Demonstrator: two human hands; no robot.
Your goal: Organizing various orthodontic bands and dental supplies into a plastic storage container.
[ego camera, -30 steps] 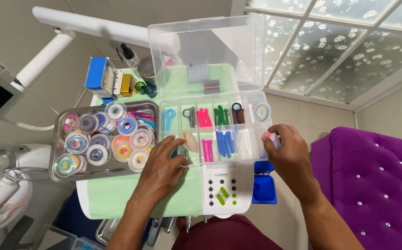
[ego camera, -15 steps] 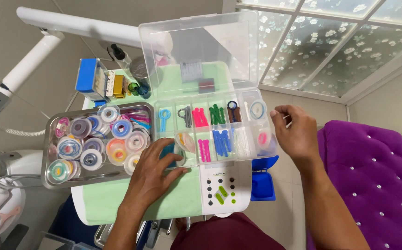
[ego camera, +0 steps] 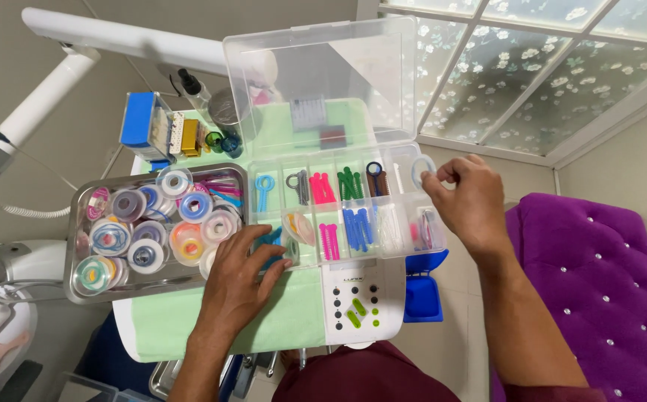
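Since a moment ago, right hand (ego camera: 466, 202) shifted to the far-right compartment of the clear organiser box (ego camera: 346, 212), fingers pinching what looks like a pale ring (ego camera: 422, 171); left hand (ego camera: 240, 277) rests flat, fingers spread, steadying its near-left corner—keep it braced.

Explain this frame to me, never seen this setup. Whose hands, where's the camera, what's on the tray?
The one view comes from a camera on a person's head, looking down at their own bare hands. The left hand rests on the front left corner of a clear compartment box with its lid up, filled with small coloured plastic pieces. The right hand pinches a small clear ring over the box's far right compartment. Left of the box, a metal tray holds coloured spools. Everything sits on a green sheet.
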